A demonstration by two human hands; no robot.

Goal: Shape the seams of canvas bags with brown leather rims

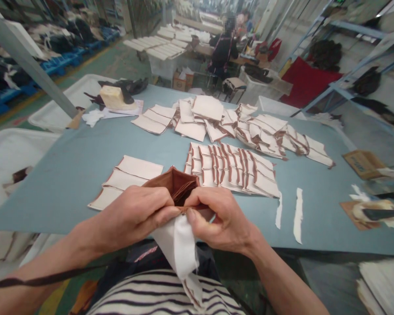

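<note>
Between my two hands is a fabric pouch [172,180], brown inside with folded layers showing, its mouth spread apart. My left hand [141,208] pinches the near edge of the pouch from the left. From the right, my right hand [219,216] pinches the same edge, thumb below and fingers above. White cloth [184,245] hangs down from the pinched edge towards my lap. Just beyond lie a flat cream panel [131,173] on the left and an overlapping row of cream panels [233,168] with brown edging on the right.
A blue-grey table [75,175] carries a loose heap of cream pieces [203,111] at the back. White strips [298,214] and a brown board [359,214] with a brush-like tool lie right. White tubs [6,153] stand left. A person [223,50] sits farther off.
</note>
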